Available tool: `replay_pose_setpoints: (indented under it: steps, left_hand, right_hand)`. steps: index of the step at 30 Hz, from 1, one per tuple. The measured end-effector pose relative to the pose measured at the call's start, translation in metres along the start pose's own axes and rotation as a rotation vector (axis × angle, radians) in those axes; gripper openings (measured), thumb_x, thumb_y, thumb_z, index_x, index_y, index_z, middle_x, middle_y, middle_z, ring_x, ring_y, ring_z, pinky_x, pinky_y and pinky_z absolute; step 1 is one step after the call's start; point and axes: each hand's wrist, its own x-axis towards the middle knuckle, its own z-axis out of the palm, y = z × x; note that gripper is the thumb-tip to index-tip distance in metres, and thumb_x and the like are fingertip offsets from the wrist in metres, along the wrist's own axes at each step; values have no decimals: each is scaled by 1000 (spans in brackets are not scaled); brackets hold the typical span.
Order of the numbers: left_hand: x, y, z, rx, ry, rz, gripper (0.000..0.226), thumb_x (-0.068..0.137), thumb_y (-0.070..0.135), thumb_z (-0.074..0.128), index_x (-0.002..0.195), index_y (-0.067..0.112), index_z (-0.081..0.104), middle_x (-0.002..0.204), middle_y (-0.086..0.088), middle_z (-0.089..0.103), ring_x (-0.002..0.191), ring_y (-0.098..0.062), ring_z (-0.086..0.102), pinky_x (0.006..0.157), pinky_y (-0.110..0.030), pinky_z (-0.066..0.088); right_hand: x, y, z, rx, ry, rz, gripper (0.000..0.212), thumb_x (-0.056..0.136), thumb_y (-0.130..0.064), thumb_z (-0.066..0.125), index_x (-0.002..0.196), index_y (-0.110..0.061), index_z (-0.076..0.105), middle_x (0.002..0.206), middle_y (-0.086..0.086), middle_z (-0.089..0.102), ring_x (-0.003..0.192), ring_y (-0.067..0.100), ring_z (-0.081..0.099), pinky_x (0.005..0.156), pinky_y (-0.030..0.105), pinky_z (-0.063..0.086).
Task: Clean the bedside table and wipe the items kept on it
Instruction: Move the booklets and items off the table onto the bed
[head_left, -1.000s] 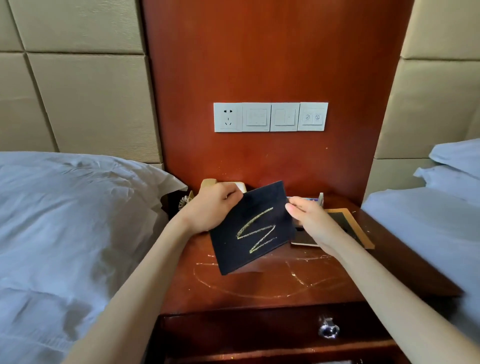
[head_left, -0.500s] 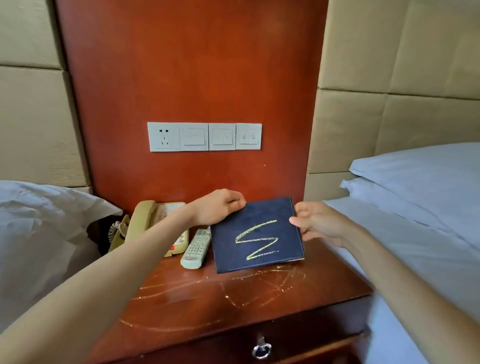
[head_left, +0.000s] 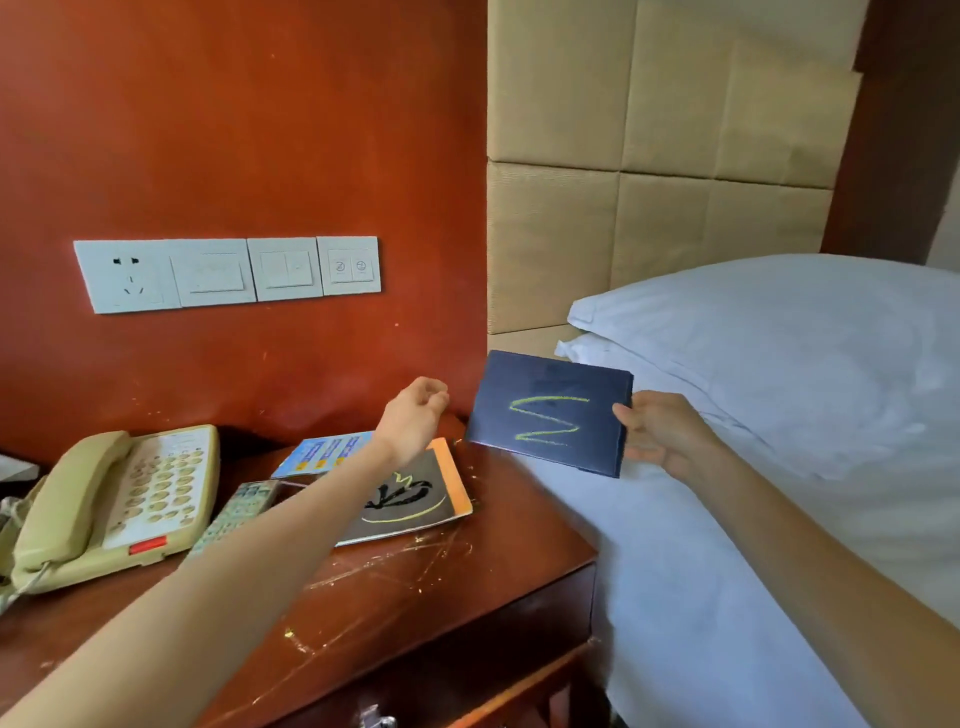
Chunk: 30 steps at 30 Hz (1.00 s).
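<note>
My right hand (head_left: 662, 434) grips a dark blue card with a yellow zigzag scribble (head_left: 550, 413) by its right edge, holding it in the air over the edge of the right bed. My left hand (head_left: 415, 418) hovers above the back of the bedside table (head_left: 415, 587), fingers loosely curled, holding nothing. Under my left arm lie a black card with an orange border and yellow scribble (head_left: 410, 499), a blue leaflet (head_left: 322, 452) and a remote control (head_left: 239, 509). A beige telephone (head_left: 114, 506) sits at the table's left. Yellow scribble marks cover the tabletop.
The right bed (head_left: 727, 597) with white sheet and two pillows (head_left: 805, 338) abuts the table. A row of wall switches and a socket (head_left: 228, 273) sits on the red wood panel behind. A drawer knob (head_left: 376, 719) shows at the table's front.
My left hand let go of the blue card. My right hand carried the card off the table to the right, over the bed, uncovering the black card. The view turned right.
</note>
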Motion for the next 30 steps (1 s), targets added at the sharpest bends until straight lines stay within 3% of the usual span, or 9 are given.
replay_pose_setpoints:
  steps: [5, 7, 11, 15, 20, 22, 24, 27, 30]
  left_hand:
    - [7, 6, 51, -74, -80, -43, 21, 100, 19, 42, 115, 17, 57, 119, -8, 64, 108, -25, 59, 84, -35, 46]
    - [9, 9, 68, -84, -109, -45, 20, 101, 20, 41, 115, 20, 56, 118, -5, 62, 107, -23, 58, 83, -29, 43]
    - [13, 13, 92, -110, -102, -51, 17, 100, 20, 41, 111, 22, 55, 113, -4, 63, 102, -22, 59, 72, -25, 44]
    - [17, 13, 104, -109, -95, -47, 17, 100, 19, 43, 108, 23, 57, 112, -3, 64, 96, -18, 58, 73, -25, 43]
    - [19, 6, 109, -64, -118, -32, 22, 101, 18, 41, 105, 23, 62, 111, -1, 64, 92, -9, 57, 80, -24, 41]
    - [18, 3, 110, -17, -162, -14, 25, 101, 18, 41, 103, 23, 65, 111, 1, 63, 96, -10, 56, 84, -24, 39]
    - [16, 2, 109, 15, -184, -8, 25, 101, 18, 41, 105, 23, 65, 111, 3, 61, 103, -14, 54, 87, -25, 37]
    - [14, 1, 107, 37, -184, -2, 24, 101, 19, 41, 106, 23, 64, 110, 4, 58, 106, -16, 52, 87, -25, 37]
    - [11, -1, 105, 94, -180, 10, 23, 101, 19, 39, 106, 23, 62, 108, 4, 58, 99, -15, 52, 79, -23, 38]
  right_hand:
    - [19, 14, -32, 186, 158, 87, 6, 93, -3, 55, 97, -5, 60, 107, 16, 63, 84, 24, 59, 63, 34, 51]
    - [26, 16, -43, 234, 229, 96, 14, 93, -2, 56, 106, -1, 59, 105, 16, 63, 83, 24, 61, 53, 31, 50]
    - [42, 14, -57, 214, 369, 3, 10, 88, 0, 60, 98, -2, 61, 98, 16, 64, 75, 25, 62, 49, 32, 54]
    - [54, 13, -65, -312, 539, -318, 7, 86, -6, 60, 92, -2, 60, 98, 19, 67, 86, 34, 61, 74, 41, 52]
    - [56, 28, -76, -1022, 528, -792, 13, 87, 1, 54, 100, 2, 58, 94, 17, 62, 78, 39, 60, 56, 40, 43]
    - [52, 37, -76, -1147, 520, -936, 24, 70, 15, 62, 91, 3, 62, 81, 16, 62, 68, 35, 62, 44, 38, 45]
    - [47, 41, -76, -1299, 501, -1019, 34, 53, 20, 70, 79, 0, 63, 68, 10, 58, 56, 28, 59, 36, 26, 35]
    - [44, 42, -77, -1400, 389, -1090, 45, 40, 24, 69, 73, -5, 60, 63, 6, 53, 50, 24, 54, 41, 22, 23]
    - [40, 49, -78, -1452, 215, -1137, 44, 38, 22, 68, 71, -7, 60, 66, 7, 57, 52, 24, 57, 42, 23, 32]
